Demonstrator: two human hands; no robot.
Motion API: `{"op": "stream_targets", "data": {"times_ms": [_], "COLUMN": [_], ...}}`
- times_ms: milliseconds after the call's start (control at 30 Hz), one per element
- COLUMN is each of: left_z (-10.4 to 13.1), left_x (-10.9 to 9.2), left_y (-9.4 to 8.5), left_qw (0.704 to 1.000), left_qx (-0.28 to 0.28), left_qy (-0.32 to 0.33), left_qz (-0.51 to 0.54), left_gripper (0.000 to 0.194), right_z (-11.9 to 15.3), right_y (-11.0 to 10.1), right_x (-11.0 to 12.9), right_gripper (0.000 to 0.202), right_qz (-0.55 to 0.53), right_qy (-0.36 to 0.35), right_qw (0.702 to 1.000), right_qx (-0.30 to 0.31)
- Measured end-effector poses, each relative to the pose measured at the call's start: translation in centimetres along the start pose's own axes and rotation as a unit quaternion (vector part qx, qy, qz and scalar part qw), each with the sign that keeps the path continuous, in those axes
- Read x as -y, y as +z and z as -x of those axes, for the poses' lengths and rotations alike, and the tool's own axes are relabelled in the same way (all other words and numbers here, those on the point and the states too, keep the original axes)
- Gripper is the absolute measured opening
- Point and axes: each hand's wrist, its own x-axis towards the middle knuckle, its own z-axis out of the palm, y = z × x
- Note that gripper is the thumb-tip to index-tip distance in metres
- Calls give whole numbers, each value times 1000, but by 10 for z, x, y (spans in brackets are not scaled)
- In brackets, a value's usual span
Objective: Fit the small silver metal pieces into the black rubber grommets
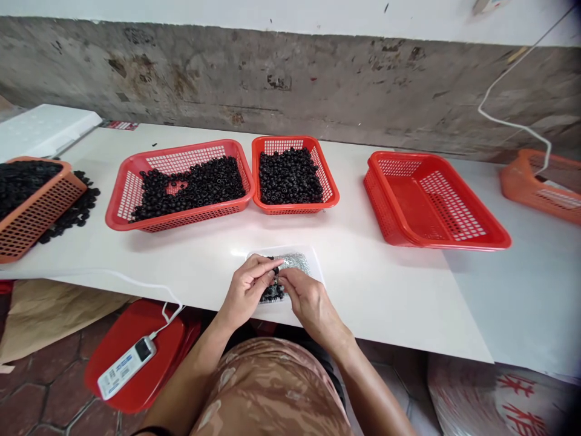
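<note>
My left hand [249, 287] is closed on a small black part [275, 270], pinched between thumb and fingers. Its tip meets my right hand [312, 298], whose thumb and forefinger are pressed together; anything between them is too small to make out. Both hands are over a white tray [316, 264] near the table's front edge. Small shiny metal pieces [296, 261] lie in the tray's back right part, and black parts [272, 294] lie at its front left, partly hidden by my fingers.
Two red baskets [181, 216] [295, 209] of black parts stand behind the tray. Stacked red baskets [436, 200] are at the right, and an orange basket [40, 209] leans at the left beside loose black parts [75, 209]. A white cable [131, 280] crosses the table's front edge.
</note>
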Motion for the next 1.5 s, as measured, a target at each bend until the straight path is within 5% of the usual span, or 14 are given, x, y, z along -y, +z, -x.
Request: {"op": "stream_targets", "data": {"times_ms": [167, 333, 567, 767, 1000, 1133, 1267, 1367, 1500], "left_z": [4, 7, 9, 5, 9, 7, -2, -7, -7], "left_x": [7, 8, 6, 4, 2, 2, 2, 1, 2], "left_y": [0, 1, -2, -5, -4, 1, 3, 0, -2], "left_qw": [998, 987, 946, 920, 988, 993, 968, 941, 921], "left_qx": [-51, -48, -9, 27, -20, -42, -100, -134, -136], "left_qy": [-23, 27, 178, 270, 122, 23, -41, -94, -126], "left_qz": [-41, -148, -270, -284, -88, 105, 228, 297, 342], "left_gripper": [47, 52, 59, 61, 41, 22, 12, 19, 18], "right_z": [-1, -3, -4, -17, -26, -29, -37, -43, -47], "right_y": [-6, -8, -14, -30, -27, -20, -11, -2, 9], "right_x": [-1, 1, -1, 3, -5, -13, -25, -34, -38], "right_gripper": [20, 19, 20, 22, 28, 37, 33, 21, 24], "right_qz": [31, 42, 73, -27, -131, -190, 42, 233, 291], "right_qy": [48, 40, 30, 63, 116, 125, 101, 94, 82], "right_qw": [998, 998, 993, 985, 972, 961, 986, 954, 923], "right_qx": [0, 31, 90, 158, 157, 156, 128, 163, 239]}}
